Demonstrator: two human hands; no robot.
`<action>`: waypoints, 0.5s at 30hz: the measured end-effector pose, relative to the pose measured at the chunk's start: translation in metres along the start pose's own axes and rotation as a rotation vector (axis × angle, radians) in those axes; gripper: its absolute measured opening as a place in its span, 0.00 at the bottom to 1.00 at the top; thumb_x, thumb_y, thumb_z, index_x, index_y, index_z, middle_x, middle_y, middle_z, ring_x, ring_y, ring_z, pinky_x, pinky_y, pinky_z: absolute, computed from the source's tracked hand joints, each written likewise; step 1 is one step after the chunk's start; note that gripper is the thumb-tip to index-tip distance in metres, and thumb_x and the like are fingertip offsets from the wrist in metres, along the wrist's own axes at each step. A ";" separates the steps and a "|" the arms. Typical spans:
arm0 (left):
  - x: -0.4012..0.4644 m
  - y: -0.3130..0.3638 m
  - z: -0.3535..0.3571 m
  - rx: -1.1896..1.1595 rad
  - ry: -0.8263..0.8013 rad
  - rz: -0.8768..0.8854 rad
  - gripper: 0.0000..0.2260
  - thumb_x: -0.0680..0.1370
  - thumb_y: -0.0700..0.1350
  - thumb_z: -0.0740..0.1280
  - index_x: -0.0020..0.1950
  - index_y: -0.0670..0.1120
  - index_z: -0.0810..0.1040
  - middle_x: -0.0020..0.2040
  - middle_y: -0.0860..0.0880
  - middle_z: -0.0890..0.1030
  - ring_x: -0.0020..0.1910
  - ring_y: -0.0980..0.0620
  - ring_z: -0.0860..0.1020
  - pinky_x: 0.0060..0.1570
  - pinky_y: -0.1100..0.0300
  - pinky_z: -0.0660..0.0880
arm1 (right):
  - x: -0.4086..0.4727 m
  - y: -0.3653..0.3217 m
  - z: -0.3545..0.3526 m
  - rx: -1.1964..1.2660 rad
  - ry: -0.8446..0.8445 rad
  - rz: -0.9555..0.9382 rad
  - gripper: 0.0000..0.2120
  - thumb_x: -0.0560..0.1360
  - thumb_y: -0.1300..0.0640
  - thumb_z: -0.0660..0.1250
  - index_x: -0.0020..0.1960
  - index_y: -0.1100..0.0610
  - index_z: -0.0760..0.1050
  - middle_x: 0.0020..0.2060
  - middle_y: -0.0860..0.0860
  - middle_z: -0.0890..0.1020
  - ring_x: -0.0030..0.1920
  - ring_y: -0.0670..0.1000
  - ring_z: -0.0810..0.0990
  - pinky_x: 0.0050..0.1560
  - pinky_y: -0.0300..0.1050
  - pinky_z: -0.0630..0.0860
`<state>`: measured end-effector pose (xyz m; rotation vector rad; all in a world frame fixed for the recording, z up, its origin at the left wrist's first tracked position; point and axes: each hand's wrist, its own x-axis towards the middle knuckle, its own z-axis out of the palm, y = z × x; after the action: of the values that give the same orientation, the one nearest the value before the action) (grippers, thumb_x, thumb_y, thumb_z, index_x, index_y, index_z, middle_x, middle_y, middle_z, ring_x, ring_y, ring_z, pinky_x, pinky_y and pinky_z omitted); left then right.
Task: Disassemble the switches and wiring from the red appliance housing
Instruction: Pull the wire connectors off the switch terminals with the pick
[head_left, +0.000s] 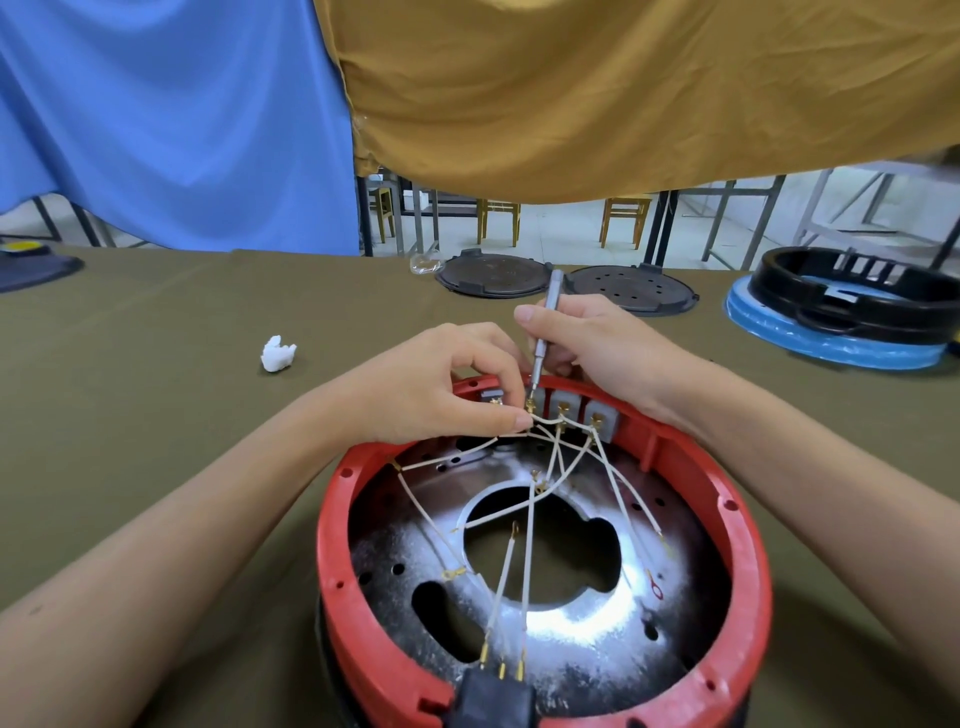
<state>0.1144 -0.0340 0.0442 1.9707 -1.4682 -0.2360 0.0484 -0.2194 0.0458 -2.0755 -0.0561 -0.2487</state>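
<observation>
Head view:

- The red appliance housing (540, 670) sits upside down on the olive-covered table (156, 405), filling the frame from centre to 6 o'clock, its open round rim facing up at the camera.
- Both hands work at the housing's far rim, at its 12 o'clock edge, where a row of grey switches (563, 408) is set into the wall.
- The left hand (441, 384) is pinched shut, thumb and fingertips gripping a white wire (543, 420) right at the brass terminal of the leftmost visible switch.
- The right hand (587, 343) is clenched around a slim silver screwdriver (544, 327), just at 1 o'clock from the left hand and nearly touching it.
- The screwdriver's long axis runs close to upright (leaning slightly toward 1 o'clock at the top), tip pointing down onto the same terminal, butt end above the knuckles.
- More white wires (524, 571) fan from the switches toward 6 o'clock, crossing over the silvery metal plate (582, 618) inside, and end at a black connector (491, 701) on the near rim.
- On the table beyond: a white crumpled scrap (278, 353) at 10 o'clock of the housing, two dark round plates (493, 278) at 12 o'clock, and a black ring on a blue disc (852, 306) at 2 o'clock.
- No readable brand, label or writing is legible on any part.
</observation>
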 end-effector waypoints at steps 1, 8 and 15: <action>0.000 0.000 0.000 0.003 -0.002 -0.001 0.04 0.75 0.47 0.75 0.41 0.52 0.83 0.55 0.53 0.78 0.55 0.56 0.78 0.58 0.70 0.68 | 0.000 0.000 0.000 0.002 -0.001 0.005 0.13 0.83 0.49 0.61 0.45 0.57 0.72 0.38 0.55 0.70 0.39 0.54 0.64 0.44 0.47 0.63; 0.000 -0.001 -0.001 0.020 -0.004 -0.004 0.04 0.75 0.47 0.74 0.41 0.52 0.82 0.55 0.54 0.77 0.55 0.56 0.78 0.57 0.69 0.68 | -0.005 -0.003 0.002 -0.105 0.100 -0.136 0.13 0.83 0.51 0.62 0.41 0.55 0.72 0.31 0.49 0.69 0.32 0.47 0.66 0.39 0.47 0.68; 0.000 -0.002 -0.001 0.024 0.000 -0.008 0.04 0.74 0.49 0.73 0.40 0.53 0.82 0.57 0.57 0.77 0.57 0.60 0.77 0.58 0.62 0.68 | -0.009 -0.006 0.002 -0.199 0.137 -0.229 0.15 0.83 0.53 0.62 0.42 0.62 0.73 0.34 0.51 0.73 0.33 0.45 0.69 0.39 0.49 0.70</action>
<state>0.1159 -0.0337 0.0437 1.9962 -1.4699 -0.2233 0.0394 -0.2144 0.0484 -2.2447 -0.1940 -0.5554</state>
